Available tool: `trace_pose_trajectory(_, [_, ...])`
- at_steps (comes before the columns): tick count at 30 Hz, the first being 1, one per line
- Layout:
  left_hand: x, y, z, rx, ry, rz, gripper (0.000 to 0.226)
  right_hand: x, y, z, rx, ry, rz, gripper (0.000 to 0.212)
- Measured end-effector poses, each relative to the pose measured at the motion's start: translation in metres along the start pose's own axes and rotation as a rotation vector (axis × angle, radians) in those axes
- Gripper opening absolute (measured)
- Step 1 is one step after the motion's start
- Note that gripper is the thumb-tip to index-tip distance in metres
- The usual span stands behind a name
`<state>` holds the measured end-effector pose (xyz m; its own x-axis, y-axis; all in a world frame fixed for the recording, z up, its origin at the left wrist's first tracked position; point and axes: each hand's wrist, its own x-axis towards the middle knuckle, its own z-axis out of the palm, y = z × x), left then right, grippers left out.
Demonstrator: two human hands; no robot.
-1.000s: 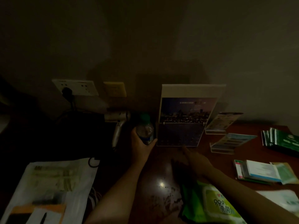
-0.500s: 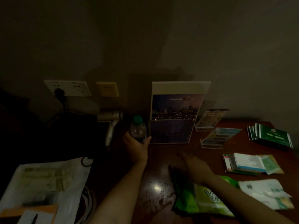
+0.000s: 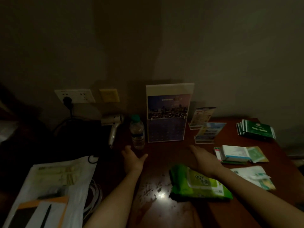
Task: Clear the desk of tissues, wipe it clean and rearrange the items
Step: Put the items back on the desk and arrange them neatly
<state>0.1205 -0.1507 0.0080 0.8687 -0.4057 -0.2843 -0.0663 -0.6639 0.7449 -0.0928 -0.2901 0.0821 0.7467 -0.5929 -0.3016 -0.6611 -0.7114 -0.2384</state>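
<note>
The room is dim. A clear water bottle [image 3: 137, 133] with a green cap stands upright at the back of the brown desk [image 3: 164, 209], just left of an upright calendar stand [image 3: 167, 112]. My left hand [image 3: 134, 159] hovers a little in front of the bottle, fingers spread, holding nothing. My right hand [image 3: 204, 159] is open over the desk, its wrist above a green wet-wipe pack [image 3: 200, 183] that lies flat near the middle.
A hair dryer [image 3: 114, 127] lies left of the bottle. Two leaflet holders [image 3: 209, 129], green booklets [image 3: 256, 129], stacked cards [image 3: 238, 153] and white packets [image 3: 253, 176] fill the right side. A white bag [image 3: 54, 181] and cables lie at the left.
My left hand let go of the water bottle and drew back toward me. The bottle now stands by the calendar. My right hand lifted and moved right, above the wipe pack.
</note>
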Motion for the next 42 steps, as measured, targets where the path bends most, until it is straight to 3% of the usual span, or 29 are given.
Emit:
trace_pose_trajectory(4, [-0.03, 0.02, 0.003, 0.068, -0.001, 0.09, 0.066, -0.03, 0.034, -0.01, 0.011, 0.066, 0.046, 0.072])
trace_pose_trajectory(14, [-0.134, 0.059, 0.036, 0.134, 0.098, 0.177, 0.065, -0.121, 0.14, -0.03, 0.041, 0.114, 0.013, 0.063])
trace_pose_trajectory(18, [-0.172, 0.085, 0.07, 0.175, 0.032, 0.299, 0.064, -0.156, 0.19, -0.042, 0.026, 0.135, -0.019, 0.064])
trace_pose_trajectory(23, [-0.218, 0.127, 0.126, 0.453, -0.087, 0.435, 0.069, -0.177, 0.245, -0.062, 0.015, 0.099, 0.043, 0.069])
trace_pose_trajectory(31, [-0.197, 0.205, 0.203, 0.706, -0.23, 0.637, 0.083, -0.152, 0.308, -0.077, -0.02, 0.071, 0.175, 0.073])
trace_pose_trajectory(42, [-0.146, 0.271, 0.298, 0.784, -0.355, 0.721, 0.085, -0.071, 0.378, -0.093, 0.006, 0.082, 0.206, 0.077])
